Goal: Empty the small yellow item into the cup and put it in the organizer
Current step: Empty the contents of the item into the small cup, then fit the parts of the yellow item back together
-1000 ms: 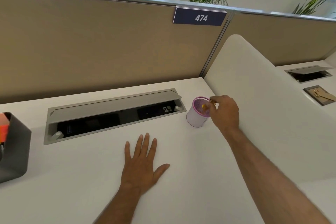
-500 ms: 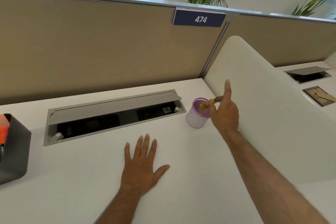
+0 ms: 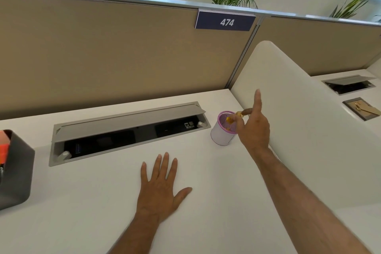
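Index finger raised further, right hand point(image 3: 254, 128) pinching yellow item point(image 3: 240, 114) over cup point(image 3: 222, 135)

- The white desk point(image 3: 206, 202) is bare across its near and middle area, except where the left hand point(image 3: 160, 189) lies flat, fingers spread.
- Far side: an open cable tray point(image 3: 127, 130) with raised lid spans the desk, backed by the tan partition point(image 3: 103, 51).
- Right: the white divider point(image 3: 309, 119) rises just beside the cup point(image 3: 222, 134); the right hand point(image 3: 253, 128) fills the gap between them.
- Far left: the dark organizer point(image 3: 16, 171) stands at the desk edge, well apart from the cup.
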Tool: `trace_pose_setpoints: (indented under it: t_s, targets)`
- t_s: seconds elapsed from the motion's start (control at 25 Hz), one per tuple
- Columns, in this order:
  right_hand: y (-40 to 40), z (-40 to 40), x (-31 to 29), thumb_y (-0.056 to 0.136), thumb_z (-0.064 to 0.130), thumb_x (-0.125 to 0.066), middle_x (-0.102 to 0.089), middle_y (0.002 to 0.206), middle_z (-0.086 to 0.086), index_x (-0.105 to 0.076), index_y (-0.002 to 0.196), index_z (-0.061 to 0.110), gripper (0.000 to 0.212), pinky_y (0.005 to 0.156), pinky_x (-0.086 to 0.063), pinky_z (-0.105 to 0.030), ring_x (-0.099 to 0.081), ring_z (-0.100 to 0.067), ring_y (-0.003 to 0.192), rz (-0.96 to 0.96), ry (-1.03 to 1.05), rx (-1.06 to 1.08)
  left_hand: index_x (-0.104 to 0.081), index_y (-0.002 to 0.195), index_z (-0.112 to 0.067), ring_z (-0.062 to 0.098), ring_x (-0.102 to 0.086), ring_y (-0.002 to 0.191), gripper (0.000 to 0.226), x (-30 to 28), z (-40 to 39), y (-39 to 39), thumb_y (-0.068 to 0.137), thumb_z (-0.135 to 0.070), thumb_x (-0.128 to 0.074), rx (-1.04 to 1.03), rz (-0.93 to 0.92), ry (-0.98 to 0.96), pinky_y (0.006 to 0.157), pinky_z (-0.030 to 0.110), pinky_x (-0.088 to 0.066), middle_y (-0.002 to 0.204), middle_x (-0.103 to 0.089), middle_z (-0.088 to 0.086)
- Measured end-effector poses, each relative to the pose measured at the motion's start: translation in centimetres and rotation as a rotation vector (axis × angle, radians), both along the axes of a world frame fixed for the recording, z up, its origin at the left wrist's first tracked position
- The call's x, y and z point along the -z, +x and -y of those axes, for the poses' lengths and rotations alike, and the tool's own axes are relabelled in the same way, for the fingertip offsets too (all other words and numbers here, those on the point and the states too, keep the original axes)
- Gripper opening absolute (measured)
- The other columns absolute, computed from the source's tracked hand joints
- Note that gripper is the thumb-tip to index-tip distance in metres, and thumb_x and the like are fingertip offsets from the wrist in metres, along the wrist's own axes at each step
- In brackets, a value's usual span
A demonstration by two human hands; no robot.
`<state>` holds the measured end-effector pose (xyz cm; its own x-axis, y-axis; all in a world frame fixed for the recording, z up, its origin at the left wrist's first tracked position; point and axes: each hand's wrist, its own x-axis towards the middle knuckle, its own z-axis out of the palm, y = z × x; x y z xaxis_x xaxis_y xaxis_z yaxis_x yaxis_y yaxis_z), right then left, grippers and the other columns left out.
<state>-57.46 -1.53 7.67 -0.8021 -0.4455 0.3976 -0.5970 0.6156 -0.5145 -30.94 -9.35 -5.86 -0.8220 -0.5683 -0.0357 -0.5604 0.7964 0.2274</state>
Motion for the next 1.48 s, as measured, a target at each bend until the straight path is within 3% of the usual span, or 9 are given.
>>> trace_pose_setpoints:
  t_s: [0.16,0.4,0.76,0.88,0.96,1.04,1.2,1.36,1.48]
  targets:
    - [-0.2,-0.2,0.2,0.090,0.016,-0.064,-0.067,0.107,-0.010,-0.065,0.122,0.010,0.032,0.070,-0.047,-0.034,-0.067,-0.035,0.090,-0.040,0.143,-0.046,-0.013,0.153,-0.023,0.028,-0.003,0.150,0.088,0.1,0.0,-0.1,0.085,-0.080,-0.016,-0.002,-0.009,0.006,0.115,0.063,-0.003,0.163,-0.010,0.008]
    - [0.2,0.0,0.0,0.089,0.015,-0.066,-0.068,0.101,-0.005,-0.025,0.152,0.024,0.076,0.066,-0.043,-0.031,-0.055,-0.024,0.077,-0.015,0.034,-0.027,-0.013,0.153,-0.023,0.028,-0.003,0.150,0.088,0.0,0.0,-0.1,0.085,-0.080,-0.014,-0.003,-0.008,0.012,0.116,0.063,-0.002,0.163,-0.009,0.008]
    - [-0.1,-0.2,0.7,0.088,0.017,-0.071,-0.072,0.110,-0.008,-0.052,0.137,0.014,0.052,0.082,-0.050,-0.034,-0.066,-0.031,0.089,-0.037,-0.057,-0.007,-0.009,0.153,-0.024,0.027,0.002,0.150,0.089,0.1,0.1,-0.1,0.085,-0.081,-0.012,0.002,-0.008,0.011,0.116,0.062,0.002,0.163,-0.005,0.007]
    - [0.5,-0.2,0.0,0.086,0.019,-0.073,-0.073,0.106,-0.006,-0.057,0.130,0.014,0.047,0.077,-0.052,-0.034,-0.063,-0.027,0.074,-0.034,-0.166,0.002,-0.001,0.153,-0.025,0.026,0.011,0.149,0.090,-0.1,0.1,0.0,0.084,-0.082,-0.010,0.005,-0.011,0.028,0.115,0.060,0.008,0.164,0.003,0.006]
    - [1.3,-0.3,-0.8,0.085,0.020,-0.075,-0.072,0.098,0.000,-0.060,0.125,0.017,0.043,0.066,-0.049,-0.022,-0.056,-0.019,0.060,0.003,-0.260,0.002,0.002,0.153,-0.025,0.025,0.014,0.148,0.091,-0.6,0.1,0.1,0.083,-0.082,-0.010,-0.001,-0.032,0.064,0.115,0.058,0.012,0.164,0.006,0.005]
    - [2.8,-0.2,-1.5,0.084,0.021,-0.077,-0.071,0.092,0.005,-0.065,0.116,0.020,0.034,0.059,-0.044,-0.009,-0.050,-0.008,0.052,0.138,-0.406,-0.001,0.004,0.153,-0.025,0.020,0.017,0.148,0.093,-1.7,0.0,0.1,0.081,-0.083,-0.010,-0.015,-0.088,0.141,0.118,0.053,0.015,0.164,0.007,0.002]
    - [9.1,0.1,-2.2,0.084,0.021,-0.078,-0.073,0.074,0.004,-0.075,0.100,0.015,0.017,0.046,-0.047,-0.024,-0.052,-0.009,0.049,0.789,-0.764,-0.034,-0.023,0.148,-0.034,0.008,-0.016,0.145,0.081,-6.0,-1.1,-0.6,0.081,-0.076,-0.042,-0.163,-0.525,0.582,0.120,0.037,-0.017,0.156,-0.025,-0.015]
    - [17.1,0.1,-2.0,0.086,0.025,-0.075,-0.074,0.088,-0.003,-0.076,0.102,0.015,0.019,0.042,-0.044,-0.022,-0.049,-0.013,0.056,1.348,-0.761,-0.008,-0.044,0.129,-0.049,-0.007,-0.047,0.122,0.052,-10.0,-1.9,0.8,0.080,-0.060,-0.061,-0.311,-0.900,0.812,0.092,0.012,-0.038,0.132,-0.049,-0.030]
    - [22.4,-0.4,-1.6,0.088,0.034,-0.071,-0.077,0.093,-0.004,-0.077,0.103,0.016,0.024,0.047,-0.045,-0.023,-0.048,-0.011,0.057,1.516,-0.652,-0.124,-0.060,0.117,-0.043,0.002,-0.060,0.111,0.034,-11.6,-2.2,3.7,0.084,-0.049,-0.067,-0.378,-1.103,0.816,0.083,0.014,-0.052,0.112,-0.069,-0.022]
